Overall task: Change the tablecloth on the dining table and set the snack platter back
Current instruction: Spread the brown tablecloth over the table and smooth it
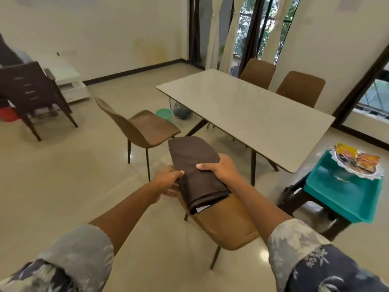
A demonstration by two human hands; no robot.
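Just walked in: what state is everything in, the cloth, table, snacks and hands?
brown tablecloth: folded, held by both hands over the backrest of a chair.
left hand: grips the cloth's left edge.
right hand: grips the cloth's right side.
dining table: uncovered, no cloth on it.
snack platter: holding packets, on a teal tub beside the table.

Dark brown folded cloth (195, 165), cream table (248, 110) — teal tray (341, 197), perhaps plastic
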